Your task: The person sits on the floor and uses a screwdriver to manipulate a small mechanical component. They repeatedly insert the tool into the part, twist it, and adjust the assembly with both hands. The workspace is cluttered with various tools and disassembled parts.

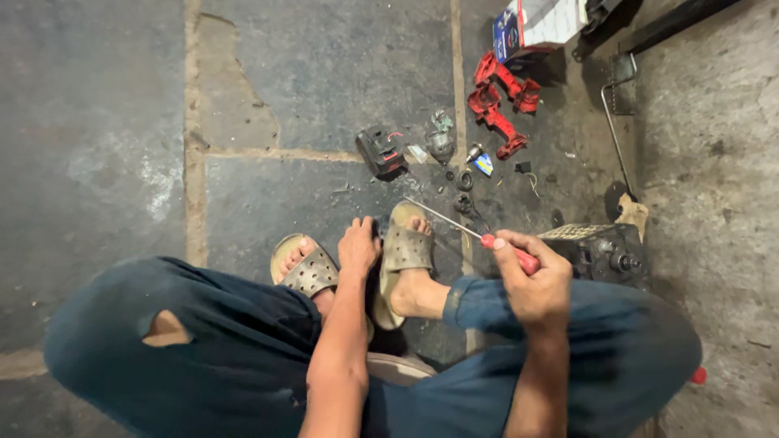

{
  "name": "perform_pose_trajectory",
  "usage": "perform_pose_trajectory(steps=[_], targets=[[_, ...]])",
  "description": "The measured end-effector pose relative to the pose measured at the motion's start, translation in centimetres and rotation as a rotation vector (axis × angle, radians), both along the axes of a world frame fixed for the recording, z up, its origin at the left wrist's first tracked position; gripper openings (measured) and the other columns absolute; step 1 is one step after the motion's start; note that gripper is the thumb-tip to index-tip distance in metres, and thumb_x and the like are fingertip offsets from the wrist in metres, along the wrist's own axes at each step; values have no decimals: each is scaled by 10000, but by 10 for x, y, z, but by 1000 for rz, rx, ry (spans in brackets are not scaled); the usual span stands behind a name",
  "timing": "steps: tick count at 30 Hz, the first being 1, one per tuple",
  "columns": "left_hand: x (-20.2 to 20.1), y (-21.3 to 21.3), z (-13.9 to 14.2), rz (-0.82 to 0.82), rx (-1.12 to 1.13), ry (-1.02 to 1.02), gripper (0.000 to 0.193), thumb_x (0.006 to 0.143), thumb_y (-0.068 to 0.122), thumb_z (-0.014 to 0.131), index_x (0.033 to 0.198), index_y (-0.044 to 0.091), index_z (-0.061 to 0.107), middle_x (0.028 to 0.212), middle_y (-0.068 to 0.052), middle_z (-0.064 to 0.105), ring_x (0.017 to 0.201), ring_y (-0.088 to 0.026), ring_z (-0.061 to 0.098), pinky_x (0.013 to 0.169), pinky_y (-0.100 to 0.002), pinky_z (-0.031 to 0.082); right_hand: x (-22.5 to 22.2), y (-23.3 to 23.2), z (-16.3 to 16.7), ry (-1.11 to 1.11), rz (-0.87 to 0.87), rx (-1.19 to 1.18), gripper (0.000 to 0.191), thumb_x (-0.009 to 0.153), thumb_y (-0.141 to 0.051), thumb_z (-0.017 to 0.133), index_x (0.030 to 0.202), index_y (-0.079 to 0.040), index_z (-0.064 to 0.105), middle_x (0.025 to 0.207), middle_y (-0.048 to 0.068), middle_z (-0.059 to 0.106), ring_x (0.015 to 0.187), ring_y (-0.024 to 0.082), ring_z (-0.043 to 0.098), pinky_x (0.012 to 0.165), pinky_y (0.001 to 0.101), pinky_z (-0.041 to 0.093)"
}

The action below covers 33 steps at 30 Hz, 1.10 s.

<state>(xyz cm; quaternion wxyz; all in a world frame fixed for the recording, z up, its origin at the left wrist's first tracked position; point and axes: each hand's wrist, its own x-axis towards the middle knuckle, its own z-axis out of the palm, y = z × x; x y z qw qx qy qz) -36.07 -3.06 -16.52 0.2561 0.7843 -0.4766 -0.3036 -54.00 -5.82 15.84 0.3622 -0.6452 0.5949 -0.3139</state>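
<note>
Head camera, looking down on a person squatting on a stone-slab floor [324, 73], knees in dark blue trousers at either side of the frame.

Right hand [531, 284]: fingers were curled tight round the red handle of a screwdriver [479, 235], thumb laid along the grip; the thin metal shaft pointed up and to the left, its tip hanging above the right sandal [406, 247].

Left hand [359, 247]: reached down between the two feet, fingers bent downward to the floor in the gap between the left sandal [304, 272] and the right one. Whether it pinched anything could not be told; the fingertips were hidden.

Items on the floor beyond the feet: a black battery pack [381, 152] with red trim; a small grey metal motor part [441, 142]; scattered small black rings and screws [464, 180], near the screwdriver tip; two red plastic tool-housing halves [499, 105], well apart from the hands; a blue-and-white carton [531, 24] at the top edge.

Just beside the right hand, to its right: a dark metal motor block [608, 253] with a shaft end showing.
</note>
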Motion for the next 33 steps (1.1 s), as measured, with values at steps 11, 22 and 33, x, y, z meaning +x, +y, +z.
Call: perform_pose_trajectory(steps=[11, 22, 33], targets=[[5, 3, 4, 47, -57, 73, 458, 818, 180, 663, 1261, 119, 562, 1121, -191, 621, 1021, -423, 637, 819, -530, 524, 14, 2, -6, 35, 22, 30, 180, 945, -122, 728, 1050, 22, 757, 895, 58, 778, 773, 69, 659, 702, 236, 551], [-19, -14, 113, 119, -680, 183, 446, 682, 139, 699, 1120, 65, 660, 1129, -156, 692, 1051, -377, 622, 950, -450, 488, 46, -17, -60, 444, 79, 66, 242, 855, -269, 786, 1027, -98, 792, 848, 125, 767, 762, 192, 737, 701, 340, 567], [-68, -45, 124, 45, -674, 414, 178, 814, 214, 684, 818, 84, 562, 807, -149, 615, 842, -396, 623, 731, -501, 470, 28, -29, -82, 373, 175, 18, 228, 869, -176, 782, 1045, -40, 731, 906, 85, 766, 807, 112, 702, 739, 293, 560]])
